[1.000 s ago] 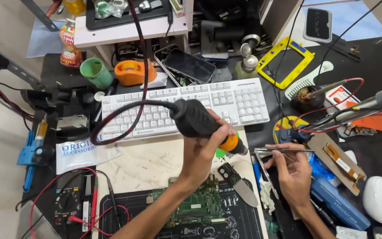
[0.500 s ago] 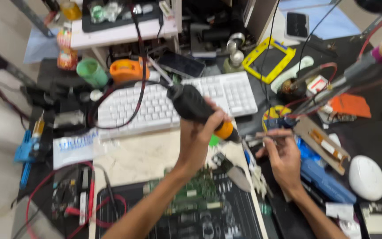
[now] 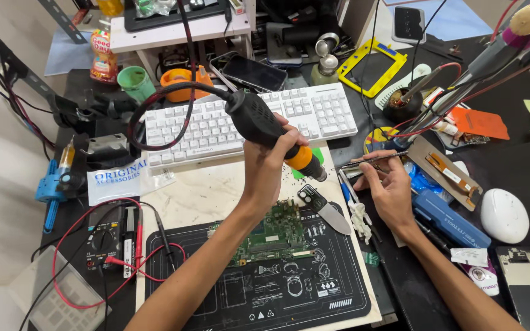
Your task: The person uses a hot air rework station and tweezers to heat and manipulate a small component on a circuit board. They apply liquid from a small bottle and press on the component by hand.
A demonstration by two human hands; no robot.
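Hot-air handpiece and tweezers held above circuit board, frame centre.
Left hand point(image 3: 269, 165) clamped on black handpiece point(image 3: 264, 124); right hand point(image 3: 387, 187) pinching tweezers point(image 3: 372, 159); green circuit board point(image 3: 275, 234) below on mat point(image 3: 289, 291).

A black hot-air tool point(image 3: 259, 119) with an orange collar, a green circuit board point(image 3: 277, 233), a white keyboard point(image 3: 246, 122).

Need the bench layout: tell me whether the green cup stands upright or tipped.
Upright: the green cup stands with its open mouth up, behind the white keyboard.
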